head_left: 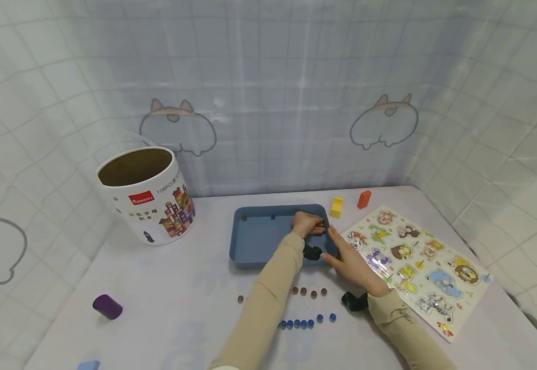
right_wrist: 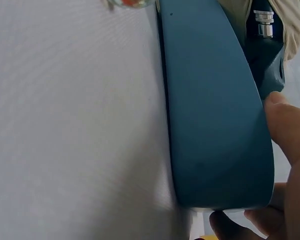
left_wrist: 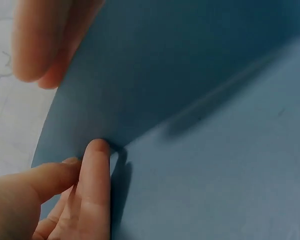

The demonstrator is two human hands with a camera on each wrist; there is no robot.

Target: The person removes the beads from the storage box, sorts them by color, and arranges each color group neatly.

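Observation:
My left hand [head_left: 307, 224] reaches into the right part of a shallow blue tray [head_left: 254, 249], its fingertips down by the end wall. In the left wrist view, thumb and fingers [left_wrist: 95, 175] come together right at an inner corner; I cannot tell whether a bead is between them. My right hand [head_left: 354, 259] holds the tray's right end. The right wrist view shows its thumb [right_wrist: 280, 107] on the rim and its other fingers round the end. Inside the tray lie a brown bead [head_left: 244, 218] at far left and a blue bead [head_left: 272, 217] along the back.
In front of the tray sit several brown beads [head_left: 314, 294] and a row of blue beads [head_left: 297, 324]. An animal puzzle board [head_left: 416, 257] lies at right, near a yellow block [head_left: 336, 207] and an orange block [head_left: 363, 199]. A large tub [head_left: 153, 205] and a purple cylinder [head_left: 107, 307] stand left.

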